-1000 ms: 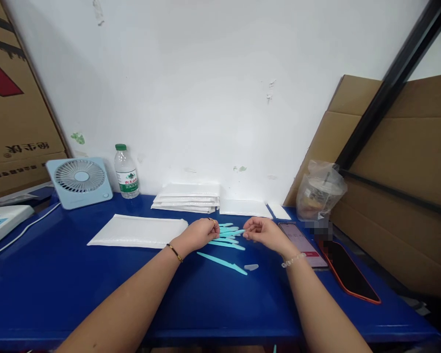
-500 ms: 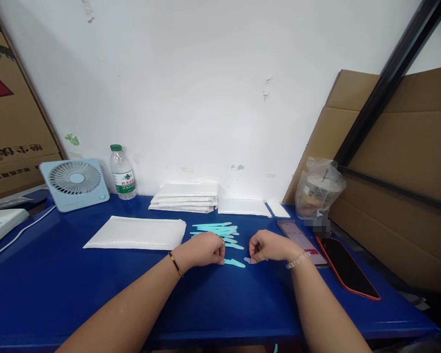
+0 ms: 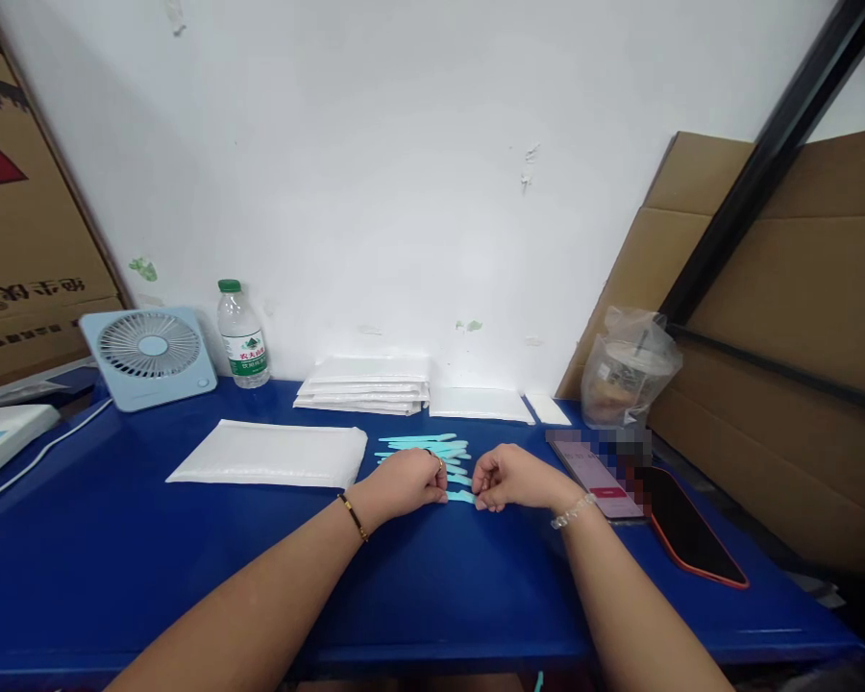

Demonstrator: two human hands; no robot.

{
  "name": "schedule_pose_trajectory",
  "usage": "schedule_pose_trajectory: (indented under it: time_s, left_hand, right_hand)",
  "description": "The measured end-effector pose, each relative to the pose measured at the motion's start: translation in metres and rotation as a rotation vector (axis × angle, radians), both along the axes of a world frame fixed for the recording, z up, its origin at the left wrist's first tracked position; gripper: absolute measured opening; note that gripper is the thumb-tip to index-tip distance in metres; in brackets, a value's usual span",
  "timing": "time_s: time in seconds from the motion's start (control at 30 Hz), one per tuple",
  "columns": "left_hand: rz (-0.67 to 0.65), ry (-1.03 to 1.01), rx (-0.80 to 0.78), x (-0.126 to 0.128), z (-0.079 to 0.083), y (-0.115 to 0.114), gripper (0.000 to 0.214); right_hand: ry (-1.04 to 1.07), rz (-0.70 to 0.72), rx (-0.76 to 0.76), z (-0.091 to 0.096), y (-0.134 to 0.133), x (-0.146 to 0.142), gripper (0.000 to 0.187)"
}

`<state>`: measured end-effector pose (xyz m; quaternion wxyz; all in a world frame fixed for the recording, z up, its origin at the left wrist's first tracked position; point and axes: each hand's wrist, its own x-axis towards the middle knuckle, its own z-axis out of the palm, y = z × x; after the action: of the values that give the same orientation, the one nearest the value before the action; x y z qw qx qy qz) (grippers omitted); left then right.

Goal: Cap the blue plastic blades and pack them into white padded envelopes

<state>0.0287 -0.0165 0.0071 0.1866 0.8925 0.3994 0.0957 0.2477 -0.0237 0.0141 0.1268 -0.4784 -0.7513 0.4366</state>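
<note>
My left hand (image 3: 409,483) pinches a turquoise eyebrow razor (image 3: 461,497) by its handle, just above the table. From the other side, my right hand (image 3: 513,478) closes its fingertips at the razor's head end. A small translucent cap showed in those right fingers a moment earlier; they now hide it, and I cannot tell how far it sits on the razor. Behind my hands lies a loose pile of turquoise eyebrow razors (image 3: 422,443), partly covered by my left hand.
Left of the pile lies a white padded mailer (image 3: 266,454). Stacked white mailers (image 3: 364,383) rest by the wall, with a blue fan (image 3: 151,358) and a water bottle (image 3: 243,336) farther left. Two phones (image 3: 597,476) (image 3: 692,524) and a bagged drink cup (image 3: 626,375) stand right.
My right hand has moved left, bringing the small cap to the razor's head end. My left hand has lifted the razor slightly away from me, and the gap between my hands has narrowed.
</note>
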Motion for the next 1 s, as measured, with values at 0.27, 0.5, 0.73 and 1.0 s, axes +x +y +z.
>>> schedule_pose_trajectory:
  time_s: [0.27,0.5,0.73,1.0]
  left_hand:
    - [0.008,0.007,0.131,-0.005,-0.002,0.004,0.032]
    - [0.105,0.101,0.168,-0.019,-0.007,0.020,0.082]
    - [0.059,0.160,0.266,-0.001,-0.006,0.009,0.025]
    - [0.090,0.250,0.345,0.008,-0.008,0.003,0.019]
  right_hand:
    - [-0.068,-0.003,0.216,-0.003,0.001,-0.005,0.016]
    - [-0.208,0.010,0.578,-0.011,0.009,-0.011,0.104]
    - [-0.319,0.137,0.691,-0.017,0.013,-0.029,0.033]
    - [-0.525,0.143,0.812,-0.021,0.008,-0.050,0.013]
